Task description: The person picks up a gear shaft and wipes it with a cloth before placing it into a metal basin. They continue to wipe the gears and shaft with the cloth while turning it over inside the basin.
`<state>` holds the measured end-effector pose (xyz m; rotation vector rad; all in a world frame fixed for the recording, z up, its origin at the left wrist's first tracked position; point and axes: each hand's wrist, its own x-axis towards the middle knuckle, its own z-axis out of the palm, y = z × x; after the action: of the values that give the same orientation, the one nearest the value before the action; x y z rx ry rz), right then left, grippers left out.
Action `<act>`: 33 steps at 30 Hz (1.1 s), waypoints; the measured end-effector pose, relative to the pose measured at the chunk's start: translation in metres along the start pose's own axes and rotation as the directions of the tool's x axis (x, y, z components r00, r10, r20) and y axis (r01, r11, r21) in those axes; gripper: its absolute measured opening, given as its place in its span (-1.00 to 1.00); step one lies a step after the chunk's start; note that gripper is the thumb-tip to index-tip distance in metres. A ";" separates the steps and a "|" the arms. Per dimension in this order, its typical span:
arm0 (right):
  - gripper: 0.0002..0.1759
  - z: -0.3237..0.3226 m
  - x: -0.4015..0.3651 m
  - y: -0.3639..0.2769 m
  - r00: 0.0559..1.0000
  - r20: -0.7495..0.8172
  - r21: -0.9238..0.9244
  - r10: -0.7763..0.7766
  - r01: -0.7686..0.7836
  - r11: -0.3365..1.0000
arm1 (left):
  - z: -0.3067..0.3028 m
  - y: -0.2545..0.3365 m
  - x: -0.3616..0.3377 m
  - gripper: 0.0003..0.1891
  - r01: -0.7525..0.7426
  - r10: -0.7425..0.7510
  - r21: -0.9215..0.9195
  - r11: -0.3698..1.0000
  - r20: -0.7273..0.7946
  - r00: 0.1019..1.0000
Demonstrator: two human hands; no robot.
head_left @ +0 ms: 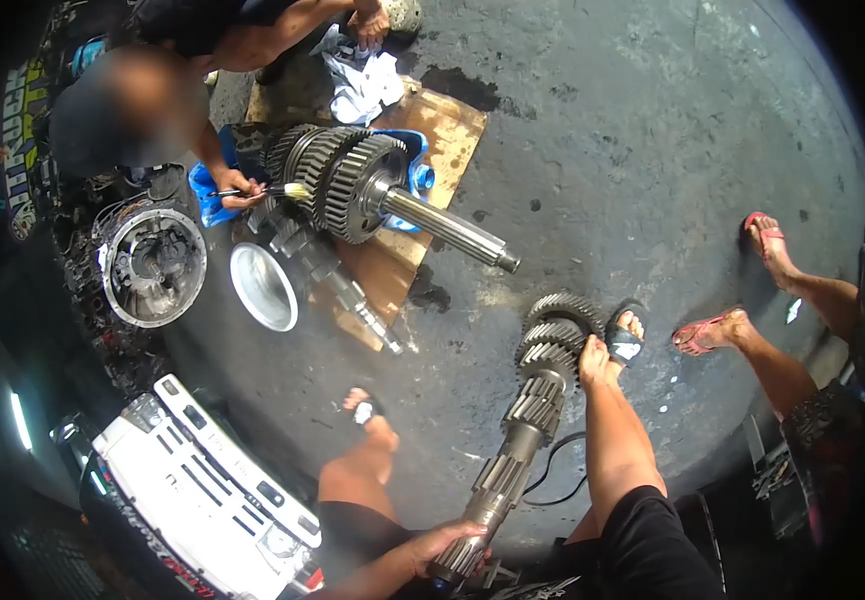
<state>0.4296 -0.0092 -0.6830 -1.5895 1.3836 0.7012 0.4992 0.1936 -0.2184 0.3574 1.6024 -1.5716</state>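
Grey floor (693,180) is worked over; gear shaft (521,440) is held between legs (358,480), left fingers (467,528) closed round its near end, right fingers (590,352) against gears (553,335), grip unclear, likely for balance.

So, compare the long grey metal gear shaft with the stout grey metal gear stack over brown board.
The gear shaft has teeth spread along it; the gear stack crowds gears beside a ridged rod. The left hand grips the shaft; the stack lies over the board. Both are metal.

head-worn view looking forward and down, floorward.
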 end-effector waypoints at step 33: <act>-0.39 0.161 -0.311 -0.178 0.852 0.245 -0.490 -0.462 0.520 0.700 | -0.372 -0.032 -0.196 -0.67 -0.269 0.258 0.000 0.963 0.290 0.922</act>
<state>0.5552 0.2745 -0.4423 -2.2177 0.6274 0.8669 0.4611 0.5994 -0.1080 0.3329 1.2445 -1.3787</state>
